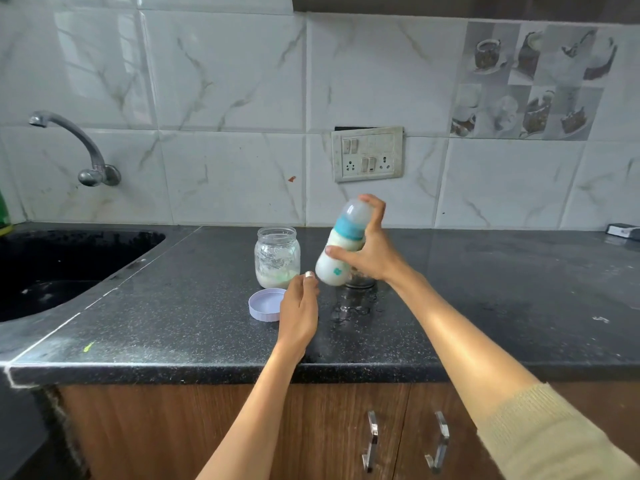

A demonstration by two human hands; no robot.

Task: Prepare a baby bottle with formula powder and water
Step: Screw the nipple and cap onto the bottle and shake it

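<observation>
We have the clear plastic baby bottle with its teal collar and frosted cap [341, 245] lifted off the black speckled stone table [485, 289], tilted with its cap leaning away and to the right. It holds white liquid, so by our judgement powder and water are already in and we are at the mixing step. Our right hand [372, 247] makes the grip: thumb across the front of the body, one finger hooked over the cap, the rest wrapped behind. Our left hand [299, 306] hovers low beside the bottle's base with fingers loosely curled, holding nothing that we can see.

The chief risk, as we judge it, is a leak. If the collar is not screwed tight, shaking could throw milk from the thread onto the table, where a wet patch [353, 308] already lies below the bottle. Wet fingers could also let the smooth bottle slide.

Just left of the bottle, toward the back of the table, stands the open glass jar with white powder at its bottom [277, 258]. Its pale lilac round lid [265, 304] lies in front of it, by our left hand. A wide swing could knock the jar over and spill powder; splashes could also dampen what remains. A metal object behind the bottle is too hidden to identify.
</observation>
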